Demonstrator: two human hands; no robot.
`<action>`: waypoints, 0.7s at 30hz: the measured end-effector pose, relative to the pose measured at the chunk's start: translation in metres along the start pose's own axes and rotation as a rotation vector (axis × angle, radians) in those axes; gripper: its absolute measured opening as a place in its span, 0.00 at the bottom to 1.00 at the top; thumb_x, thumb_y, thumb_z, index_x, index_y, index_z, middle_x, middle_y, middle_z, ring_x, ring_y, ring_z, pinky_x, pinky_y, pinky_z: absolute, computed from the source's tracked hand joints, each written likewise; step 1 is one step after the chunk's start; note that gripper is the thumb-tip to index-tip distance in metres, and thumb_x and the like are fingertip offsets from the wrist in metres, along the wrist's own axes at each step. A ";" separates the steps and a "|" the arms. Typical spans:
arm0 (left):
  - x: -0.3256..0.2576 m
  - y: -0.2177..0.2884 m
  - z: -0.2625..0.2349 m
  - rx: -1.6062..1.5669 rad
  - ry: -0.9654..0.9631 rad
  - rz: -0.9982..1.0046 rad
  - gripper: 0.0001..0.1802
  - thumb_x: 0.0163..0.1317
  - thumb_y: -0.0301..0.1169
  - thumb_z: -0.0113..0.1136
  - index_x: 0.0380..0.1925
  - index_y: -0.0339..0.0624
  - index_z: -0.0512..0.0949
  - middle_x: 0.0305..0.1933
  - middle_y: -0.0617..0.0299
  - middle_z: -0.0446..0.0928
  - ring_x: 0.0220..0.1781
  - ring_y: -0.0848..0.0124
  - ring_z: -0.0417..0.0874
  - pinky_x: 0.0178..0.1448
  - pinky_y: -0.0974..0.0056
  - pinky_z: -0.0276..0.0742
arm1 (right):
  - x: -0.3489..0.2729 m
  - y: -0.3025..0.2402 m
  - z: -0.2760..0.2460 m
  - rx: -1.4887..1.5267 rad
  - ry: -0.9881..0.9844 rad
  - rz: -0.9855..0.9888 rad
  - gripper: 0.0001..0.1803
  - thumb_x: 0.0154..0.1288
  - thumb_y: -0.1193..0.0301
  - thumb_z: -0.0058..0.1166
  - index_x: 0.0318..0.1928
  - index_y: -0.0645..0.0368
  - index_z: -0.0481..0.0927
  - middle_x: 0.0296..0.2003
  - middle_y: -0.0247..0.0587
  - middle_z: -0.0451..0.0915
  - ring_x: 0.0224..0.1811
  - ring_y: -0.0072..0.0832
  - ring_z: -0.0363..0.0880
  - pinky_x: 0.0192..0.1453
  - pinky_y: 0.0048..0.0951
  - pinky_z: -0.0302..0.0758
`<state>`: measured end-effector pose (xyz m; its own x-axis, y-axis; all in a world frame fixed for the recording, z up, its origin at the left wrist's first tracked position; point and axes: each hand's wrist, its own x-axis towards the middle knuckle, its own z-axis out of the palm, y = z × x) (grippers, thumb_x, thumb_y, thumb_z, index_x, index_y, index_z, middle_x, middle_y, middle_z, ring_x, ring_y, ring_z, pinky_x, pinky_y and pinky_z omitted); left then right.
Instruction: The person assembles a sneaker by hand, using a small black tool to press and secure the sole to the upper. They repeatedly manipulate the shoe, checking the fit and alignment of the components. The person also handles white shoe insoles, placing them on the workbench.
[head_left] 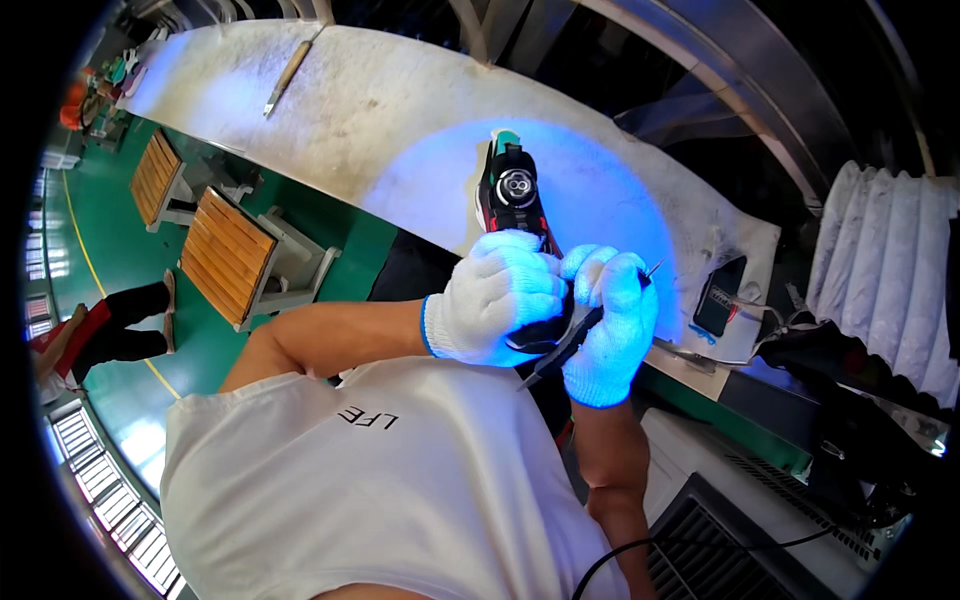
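A black shoe (513,205) with red trim and a round dial on its upper lies on the pale worktop, its toe pointing away from me. My left hand (500,300), in a white knit glove, is closed round the heel end of the shoe. Close beside it, my right hand (612,325), gloved too, is closed on a black pen-shaped tool (572,345). The tool's thin metal tip sticks out past my right fingers, pointing up and right, apart from the shoe. Part of the shoe's heel is hidden by both gloves. Blue light falls over shoe and gloves.
The worktop (400,110) curves across the view. A wooden-handled pointed tool (290,75) lies at its far left, a dark phone (718,297) at its right end. A black cable (720,546) crosses lower right. White ribbed ducting (880,280) stands right. A person (110,330) is far left.
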<state>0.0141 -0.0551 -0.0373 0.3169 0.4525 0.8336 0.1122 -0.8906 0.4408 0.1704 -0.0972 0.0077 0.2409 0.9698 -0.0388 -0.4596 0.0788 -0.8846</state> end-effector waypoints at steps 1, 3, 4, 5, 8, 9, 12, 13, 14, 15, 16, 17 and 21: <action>-0.005 0.000 0.001 -0.009 -0.012 0.014 0.22 0.50 0.27 0.80 0.46 0.44 0.83 0.49 0.59 0.88 0.53 0.55 0.90 0.62 0.44 0.84 | -0.005 -0.007 0.007 -0.064 0.069 0.081 0.15 0.82 0.65 0.65 0.37 0.58 0.79 0.34 0.36 0.81 0.43 0.28 0.80 0.54 0.34 0.77; -0.015 -0.004 0.003 -0.026 -0.023 0.042 0.20 0.50 0.26 0.79 0.44 0.44 0.83 0.48 0.58 0.88 0.52 0.55 0.90 0.60 0.45 0.84 | -0.008 -0.018 0.014 -0.221 0.086 0.218 0.06 0.78 0.73 0.69 0.43 0.62 0.85 0.38 0.34 0.85 0.43 0.18 0.80 0.53 0.27 0.79; -0.022 -0.010 0.011 -0.075 0.081 0.076 0.18 0.50 0.26 0.77 0.42 0.43 0.84 0.48 0.56 0.89 0.51 0.53 0.90 0.57 0.46 0.83 | -0.007 -0.021 0.019 -0.304 0.059 0.223 0.08 0.78 0.71 0.69 0.42 0.62 0.85 0.38 0.33 0.85 0.41 0.18 0.79 0.51 0.27 0.79; -0.017 -0.011 0.008 -0.049 0.081 0.079 0.18 0.49 0.26 0.78 0.41 0.45 0.83 0.48 0.55 0.88 0.50 0.52 0.89 0.56 0.44 0.82 | -0.002 -0.026 0.026 -0.382 0.027 0.204 0.10 0.78 0.69 0.70 0.41 0.62 0.85 0.37 0.32 0.85 0.40 0.18 0.79 0.49 0.27 0.79; 0.005 -0.012 -0.018 -0.108 -0.096 -0.043 0.19 0.49 0.29 0.83 0.40 0.46 0.83 0.40 0.51 0.85 0.42 0.47 0.87 0.48 0.45 0.81 | 0.024 -0.039 0.042 -0.615 -0.154 0.202 0.14 0.78 0.64 0.72 0.40 0.62 0.85 0.34 0.30 0.83 0.36 0.18 0.77 0.43 0.28 0.78; 0.009 -0.014 -0.028 -0.133 -0.091 -0.083 0.21 0.49 0.29 0.84 0.41 0.45 0.84 0.45 0.49 0.85 0.44 0.45 0.87 0.49 0.45 0.80 | 0.031 -0.044 0.049 -0.706 -0.227 0.182 0.15 0.78 0.62 0.72 0.40 0.61 0.85 0.33 0.30 0.83 0.36 0.18 0.77 0.42 0.28 0.77; 0.024 -0.026 -0.060 -0.279 -0.096 -0.264 0.31 0.46 0.32 0.93 0.48 0.42 0.85 0.55 0.50 0.86 0.59 0.49 0.88 0.65 0.45 0.82 | 0.053 -0.031 0.048 -0.015 -0.109 0.048 0.27 0.85 0.45 0.59 0.37 0.56 0.82 0.28 0.30 0.78 0.31 0.25 0.75 0.41 0.31 0.75; 0.023 -0.028 -0.067 -0.313 0.020 -0.336 0.35 0.42 0.32 0.95 0.50 0.42 0.84 0.53 0.53 0.86 0.62 0.53 0.88 0.69 0.47 0.82 | 0.062 -0.034 0.046 0.291 -0.033 0.155 0.29 0.86 0.41 0.55 0.37 0.54 0.81 0.27 0.30 0.75 0.30 0.27 0.73 0.41 0.32 0.75; 0.021 -0.029 -0.078 -0.410 0.051 -0.401 0.35 0.45 0.32 0.96 0.52 0.40 0.84 0.59 0.53 0.85 0.66 0.59 0.86 0.75 0.49 0.79 | 0.068 -0.034 0.044 0.388 0.079 0.162 0.30 0.86 0.37 0.51 0.38 0.50 0.79 0.25 0.28 0.71 0.27 0.28 0.70 0.37 0.35 0.73; 0.019 -0.032 -0.088 -0.431 0.047 -0.426 0.35 0.46 0.33 0.95 0.52 0.40 0.84 0.60 0.51 0.86 0.67 0.57 0.86 0.79 0.44 0.74 | 0.070 -0.025 0.036 0.414 0.027 0.124 0.28 0.87 0.38 0.50 0.41 0.50 0.79 0.25 0.29 0.72 0.27 0.27 0.71 0.35 0.35 0.72; 0.017 -0.038 -0.096 -0.456 0.034 -0.457 0.35 0.47 0.35 0.95 0.53 0.39 0.85 0.60 0.50 0.86 0.69 0.55 0.86 0.84 0.39 0.69 | 0.070 -0.018 0.044 0.463 0.019 0.149 0.28 0.87 0.39 0.50 0.41 0.50 0.80 0.25 0.28 0.69 0.26 0.25 0.68 0.34 0.33 0.69; 0.012 -0.043 -0.099 -0.493 0.025 -0.501 0.35 0.48 0.37 0.95 0.53 0.38 0.85 0.61 0.49 0.87 0.70 0.52 0.86 0.88 0.35 0.64 | 0.069 -0.012 0.051 0.502 0.025 0.182 0.28 0.87 0.39 0.51 0.42 0.50 0.80 0.25 0.26 0.67 0.26 0.22 0.65 0.32 0.32 0.67; 0.009 -0.041 -0.104 -0.556 0.085 -0.551 0.33 0.49 0.33 0.92 0.54 0.38 0.84 0.60 0.50 0.87 0.69 0.54 0.86 0.89 0.32 0.61 | 0.088 0.003 0.067 0.704 -0.029 0.189 0.26 0.88 0.41 0.50 0.42 0.49 0.80 0.23 0.26 0.68 0.24 0.22 0.65 0.30 0.32 0.67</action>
<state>-0.0860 -0.0101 -0.0131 0.2766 0.8444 0.4588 -0.2623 -0.3930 0.8813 0.1328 0.0036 0.0332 0.0843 0.9865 -0.1405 -0.9344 0.0293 -0.3551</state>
